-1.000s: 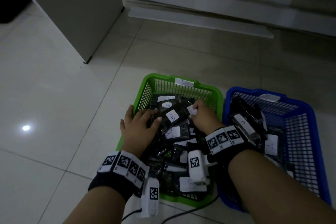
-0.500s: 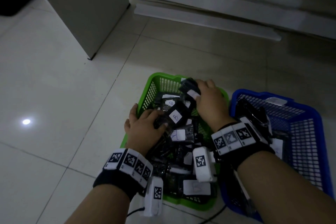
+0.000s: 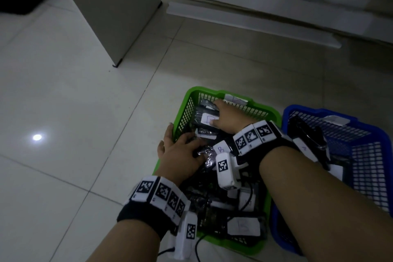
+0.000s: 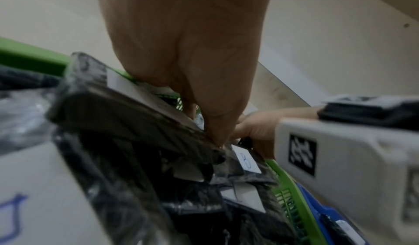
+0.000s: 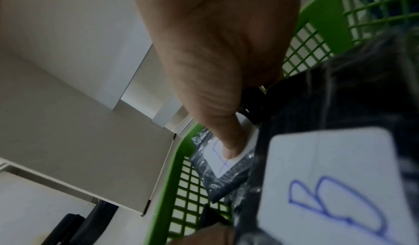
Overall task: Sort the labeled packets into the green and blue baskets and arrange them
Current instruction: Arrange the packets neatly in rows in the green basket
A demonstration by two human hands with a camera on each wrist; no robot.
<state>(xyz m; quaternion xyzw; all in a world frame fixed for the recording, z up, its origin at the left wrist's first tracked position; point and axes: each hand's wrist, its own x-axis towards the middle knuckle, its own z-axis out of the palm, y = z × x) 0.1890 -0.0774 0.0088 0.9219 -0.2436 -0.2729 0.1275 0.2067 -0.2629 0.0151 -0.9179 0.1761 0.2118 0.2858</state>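
A green basket (image 3: 191, 91) full of black packets with white B labels stands beside a blue basket (image 3: 308, 110) holding packets labelled A (image 3: 303, 148). My right hand (image 3: 225, 119) reaches into the green basket's far left corner. Its thumb (image 5: 229, 141) presses the label of a B packet (image 3: 207, 119) while the fingers curl over the packet's far edge. My left hand (image 3: 180, 159) lies at the basket's left rim, fingers curled on a crinkly black packet (image 4: 127, 116) in the middle of the pile. The packets under both wrists are hidden.
Both baskets sit on a pale tiled floor (image 3: 63, 91). A grey cabinet (image 3: 110, 6) stands at the back left, and a white ledge (image 3: 255, 23) runs along the back wall. A black cable (image 3: 200, 247) trails by the green basket's near edge.
My right hand lifted a B packet from the basket's middle, carried it to the far left corner and lowered it there. The left hand stayed on its packet at the left rim.
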